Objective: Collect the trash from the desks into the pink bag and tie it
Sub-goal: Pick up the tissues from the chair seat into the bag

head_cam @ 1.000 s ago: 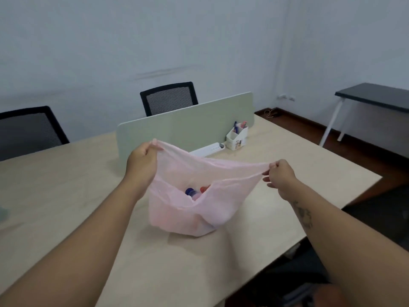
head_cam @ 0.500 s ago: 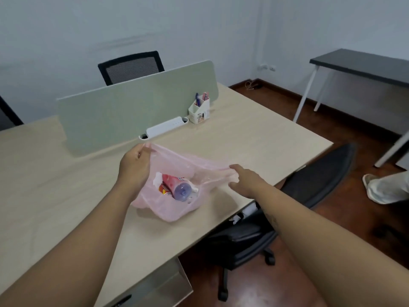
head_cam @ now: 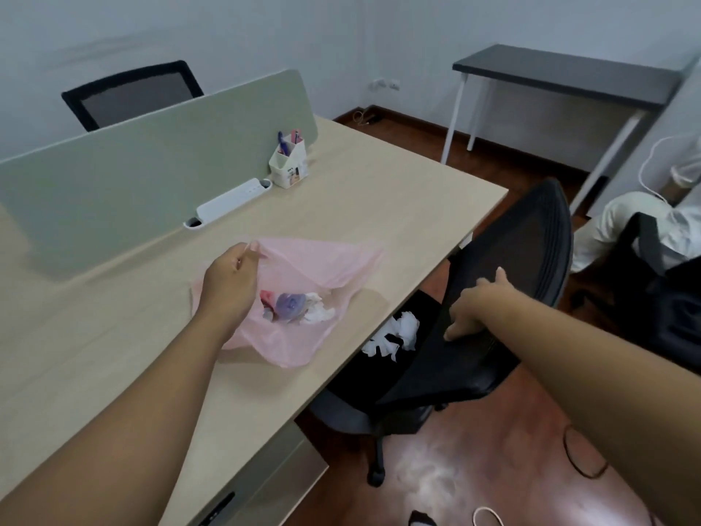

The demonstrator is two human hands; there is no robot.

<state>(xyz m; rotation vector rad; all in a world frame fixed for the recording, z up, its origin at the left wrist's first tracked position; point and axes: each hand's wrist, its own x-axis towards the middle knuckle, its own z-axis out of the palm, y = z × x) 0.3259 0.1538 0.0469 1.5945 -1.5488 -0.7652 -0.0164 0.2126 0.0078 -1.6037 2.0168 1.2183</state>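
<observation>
The pink bag [head_cam: 322, 267] lies open on the wooden desk [head_cam: 379, 206] near its right edge. Inside it I see a bottle with a purple cap [head_cam: 289, 303] and crumpled white tissue [head_cam: 318, 311]. My left hand [head_cam: 229, 284] pinches the bag's rim at the left and holds it up. My right hand [head_cam: 476, 307] grips the backrest of a black office chair [head_cam: 508, 267] beside the desk. Crumpled white paper [head_cam: 394, 334] lies on the chair's seat, partly under the desk edge.
A grey-green divider panel [head_cam: 151, 153] stands across the desk, with a white power strip [head_cam: 231, 201] and a pen holder [head_cam: 288, 165] in front of it. A dark side table [head_cam: 569, 74] stands at the back right. A seated person [head_cam: 645, 222] is at the far right.
My right hand has let go of the bag's rim and moved right onto the chair backrest. The bag's right side has sagged onto the desk. The view has swung right and down.
</observation>
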